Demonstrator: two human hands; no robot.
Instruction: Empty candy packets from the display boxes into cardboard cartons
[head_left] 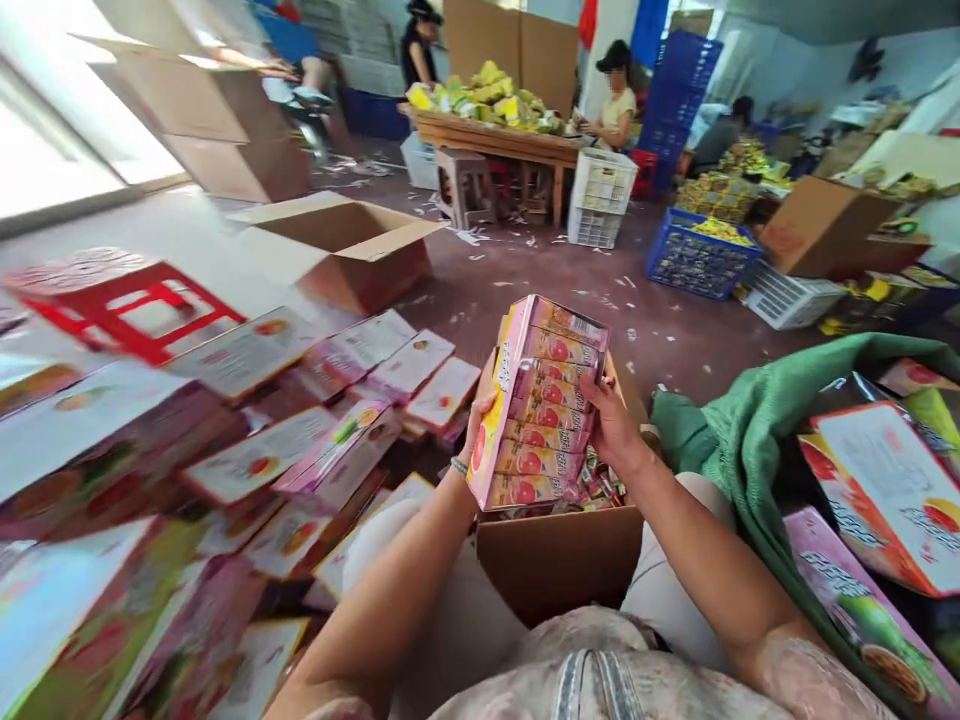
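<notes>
Both my hands hold a pink-and-yellow display box (544,400), tilted above a cardboard carton (559,560) between my knees. Small packs printed with cut red citrus fruit fill the box in a stack. My left hand (480,425) grips its left side, the fingers mostly behind the box. On the opposite side, my right hand (611,420) is closed with the thumb over the front. Small wrapped pieces (600,480) show inside the carton below, partly hidden by the box and my right hand.
Many printed boxes (262,455) lie piled on the left, near a red stool (127,300). An open carton (360,245) stands ahead. To the right is a green sack (742,410) with more boxes. Several people work farther back around a wooden table (517,140) and crates (600,195).
</notes>
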